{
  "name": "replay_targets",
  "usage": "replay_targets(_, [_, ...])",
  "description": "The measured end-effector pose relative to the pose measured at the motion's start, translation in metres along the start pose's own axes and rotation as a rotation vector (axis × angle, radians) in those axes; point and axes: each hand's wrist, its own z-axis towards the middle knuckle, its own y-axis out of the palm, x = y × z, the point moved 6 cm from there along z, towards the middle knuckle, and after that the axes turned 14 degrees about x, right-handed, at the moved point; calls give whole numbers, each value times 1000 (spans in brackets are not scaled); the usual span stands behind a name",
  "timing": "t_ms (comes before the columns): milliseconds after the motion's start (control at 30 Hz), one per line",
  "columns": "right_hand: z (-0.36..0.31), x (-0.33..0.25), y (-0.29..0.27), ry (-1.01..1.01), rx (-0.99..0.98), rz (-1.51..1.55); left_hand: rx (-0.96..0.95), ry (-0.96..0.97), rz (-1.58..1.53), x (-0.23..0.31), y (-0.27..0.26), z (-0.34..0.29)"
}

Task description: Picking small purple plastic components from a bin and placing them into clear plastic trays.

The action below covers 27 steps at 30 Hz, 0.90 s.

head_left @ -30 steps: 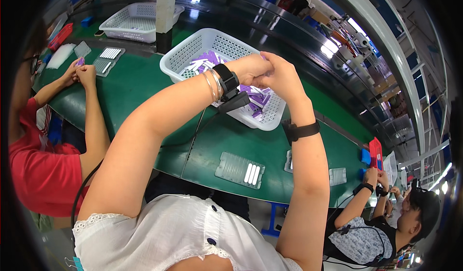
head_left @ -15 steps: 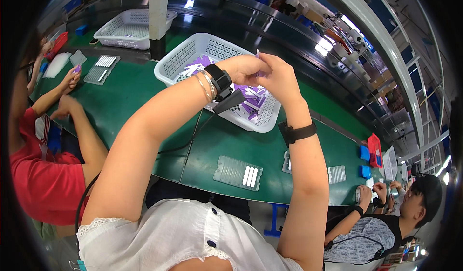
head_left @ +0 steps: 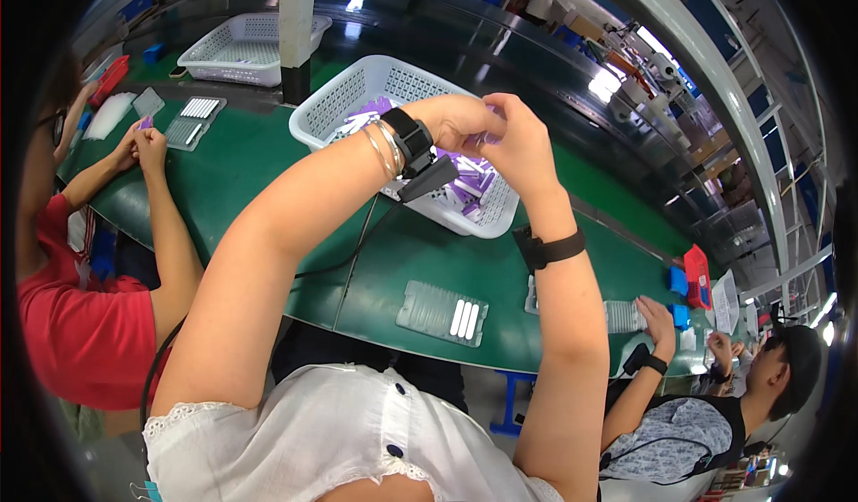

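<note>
Both bare hands are raised over the near part of a white perforated plastic basket [head_left: 308, 126], which stands on the green tabletop [head_left: 237, 144]. Left hand [head_left: 456, 122] comes in from one side, right hand [head_left: 518, 144] from the other; their fingers are bent and drawn in toward each other, overlapping in our view. Half a second ago we could make out a slim purple tip poking up above the right fingers; now we see none. Whether a piece sits pinched in there or the fingers are bare, we cannot tell. Below them, slim purple and white pieces [head_left: 469, 185] lie heaped loosely in the basket, partly screened by the left wrist and its black wristband [head_left: 409, 137]. Nearer the body, a clear ribbed plastic tray [head_left: 420, 310] lies flat with three white rods [head_left: 464, 319] side by side toward its right end; that count matches both earlier views. Our reading: the work is at the fingers, with nothing added to or taken from the tray over this short span. Meanwhile, at right, a co-worker's hand [head_left: 657, 323] now reaches to another ribbed tray [head_left: 623, 316]; at left, another co-worker's hands [head_left: 150, 149], apart half a second ago, are together again.
</note>
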Motion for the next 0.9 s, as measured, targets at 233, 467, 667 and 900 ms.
replay_targets(233, [-11,-21,-21,-235,-30,-23,18,256,104,25,25,-42])
replay_targets(467, [-60,-82,-109,-95,-359,-8,20,221,-254,46,7,-146])
replay_targets(667, [-176,-89,-111,156,-489,-18,-230,-324,-562,-84,18,-222])
replay_targets(900, [-252,-65,-107,440,-105,68,-110,-347,-394,-183,32,-236])
